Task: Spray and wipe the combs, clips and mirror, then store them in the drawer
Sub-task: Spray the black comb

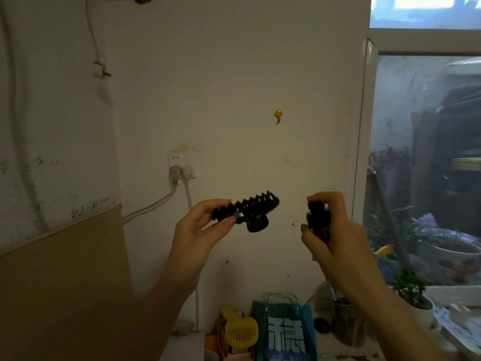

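Overspray could hit the socket (181,164) above-left of the clip (247,211), which the left hand (200,225) pinches by one end, if the bottle (318,221) gripped in the right hand (335,230) misaims.

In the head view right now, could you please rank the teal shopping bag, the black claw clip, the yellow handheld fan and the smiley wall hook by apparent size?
1. teal shopping bag, partly cut off by the frame
2. black claw clip, held near the camera, so it may look oversized
3. yellow handheld fan, close to the clip; unsure
4. smiley wall hook
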Demonstrator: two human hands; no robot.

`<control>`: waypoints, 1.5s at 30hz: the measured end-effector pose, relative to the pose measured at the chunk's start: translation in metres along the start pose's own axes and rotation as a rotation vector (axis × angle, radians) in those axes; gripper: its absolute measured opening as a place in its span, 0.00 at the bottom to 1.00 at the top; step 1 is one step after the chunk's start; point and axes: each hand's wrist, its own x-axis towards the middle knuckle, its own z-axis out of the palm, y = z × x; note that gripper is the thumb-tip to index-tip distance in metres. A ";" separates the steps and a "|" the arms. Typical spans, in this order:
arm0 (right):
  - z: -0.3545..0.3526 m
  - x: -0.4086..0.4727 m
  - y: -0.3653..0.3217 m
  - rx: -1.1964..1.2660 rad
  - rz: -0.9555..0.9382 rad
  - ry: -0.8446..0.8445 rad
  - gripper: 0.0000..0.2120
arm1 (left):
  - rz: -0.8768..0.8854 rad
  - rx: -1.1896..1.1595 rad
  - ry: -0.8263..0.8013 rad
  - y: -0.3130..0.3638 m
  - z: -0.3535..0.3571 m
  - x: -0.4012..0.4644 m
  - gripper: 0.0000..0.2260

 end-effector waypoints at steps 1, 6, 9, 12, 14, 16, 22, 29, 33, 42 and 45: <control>-0.001 0.000 0.000 0.029 0.007 -0.002 0.21 | 0.001 -0.002 -0.005 0.000 -0.001 0.000 0.15; -0.007 0.000 0.000 0.251 0.086 -0.026 0.30 | -0.005 0.012 -0.096 0.000 -0.005 -0.005 0.14; -0.006 0.000 0.002 0.342 0.172 -0.074 0.42 | -0.028 0.029 -0.182 0.000 -0.007 -0.010 0.13; -0.006 -0.004 0.006 0.426 0.252 -0.134 0.43 | -0.043 0.051 -0.267 -0.003 -0.010 -0.015 0.11; -0.005 -0.008 0.011 0.492 0.293 -0.168 0.40 | -0.052 0.025 -0.302 -0.004 -0.011 -0.018 0.11; -0.003 -0.012 0.016 0.549 0.323 -0.207 0.38 | -0.065 0.003 -0.323 -0.006 -0.012 -0.020 0.12; 0.005 -0.024 0.021 0.643 0.377 -0.249 0.34 | -0.084 -0.001 -0.356 -0.014 -0.012 -0.022 0.13; 0.015 -0.037 0.017 0.696 0.422 -0.114 0.30 | -0.135 -0.007 -0.310 -0.020 -0.011 -0.024 0.21; 0.025 -0.046 0.017 0.700 0.436 -0.008 0.30 | -0.183 0.018 -0.129 -0.031 -0.004 -0.028 0.27; 0.055 -0.080 0.027 0.666 0.493 0.150 0.28 | -0.205 0.099 -0.046 -0.053 0.013 -0.057 0.25; 0.064 -0.093 0.029 0.661 0.521 0.153 0.30 | -0.227 0.138 -0.037 -0.060 0.016 -0.067 0.28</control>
